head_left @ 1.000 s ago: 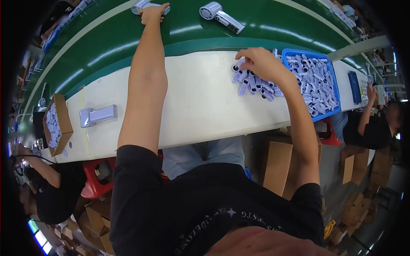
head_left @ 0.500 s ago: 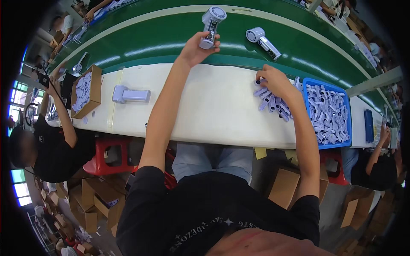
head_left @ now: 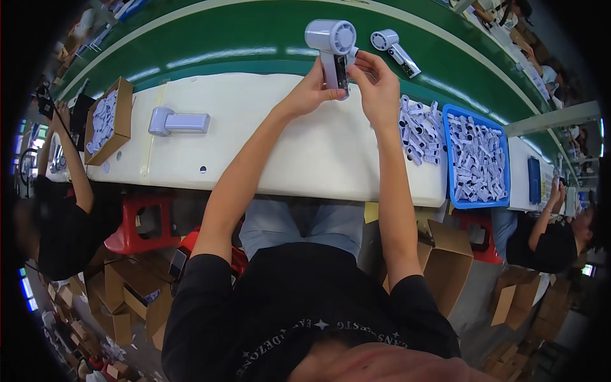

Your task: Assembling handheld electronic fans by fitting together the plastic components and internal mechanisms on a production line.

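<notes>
My left hand point(head_left: 308, 94) is closed around the handle of a pale lavender handheld fan point(head_left: 324, 37), which stands upright with dark inner parts showing along its open handle. My right hand point(head_left: 378, 81) is beside that handle, thumb and fingers pinching a small lavender cover piece point(head_left: 352, 55), partly hidden by the fingers. To the right of this hand, a loose pile of similar lavender cover pieces point(head_left: 419, 130) lies on the white table. A second fan point(head_left: 396, 52), its handle also open, rests on the green conveyor belt beyond.
A blue basket point(head_left: 449, 159) full of cover pieces stands at the right end of the white table point(head_left: 305, 162). Another fan point(head_left: 179, 122) lies at the left, near a cardboard box point(head_left: 123, 121) of lavender parts. People point(head_left: 62, 216) sit on both sides.
My right hand has left the pile with a cover piece and come up to the fan. My left hand has lowered the fan slightly nearer and turned it.
</notes>
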A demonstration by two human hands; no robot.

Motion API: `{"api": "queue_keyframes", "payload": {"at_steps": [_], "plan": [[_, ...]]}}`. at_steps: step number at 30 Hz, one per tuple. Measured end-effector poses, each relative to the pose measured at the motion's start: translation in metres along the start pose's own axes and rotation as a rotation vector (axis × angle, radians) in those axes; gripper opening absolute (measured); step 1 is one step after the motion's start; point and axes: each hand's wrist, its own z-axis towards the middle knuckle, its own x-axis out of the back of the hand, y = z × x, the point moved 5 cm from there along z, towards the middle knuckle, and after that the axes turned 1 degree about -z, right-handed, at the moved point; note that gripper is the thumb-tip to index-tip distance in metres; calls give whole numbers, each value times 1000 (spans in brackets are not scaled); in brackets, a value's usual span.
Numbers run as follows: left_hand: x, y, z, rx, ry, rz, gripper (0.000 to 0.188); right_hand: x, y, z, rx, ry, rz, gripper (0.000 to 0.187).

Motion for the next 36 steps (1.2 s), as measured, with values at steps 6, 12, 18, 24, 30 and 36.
{"api": "queue_keyframes", "payload": {"at_steps": [6, 12, 18, 24, 30, 36], "plan": [[-6, -6, -1, 9, -6, -42, 77, -4, -10, -11, 130, 51, -292, 27], [-9, -6, -1, 41, 1, -28, 70, -3, -12, -17, 195, 78, -397, 23], [-9, -9, -1, 26, -23, 18, 69, 0, -11, -19, 195, 91, -415, 22], [-8, -17, -1, 60, -25, 10, 67, -1, -11, -16, 177, 22, -430, 22], [-12, -16, 0, 21, 43, -26, 65, 1, -12, -14, 127, -61, -480, 19], [-11, -19, -1, 91, 360, 95, 55, -10, -11, -21, 136, -75, -613, 13]]}}
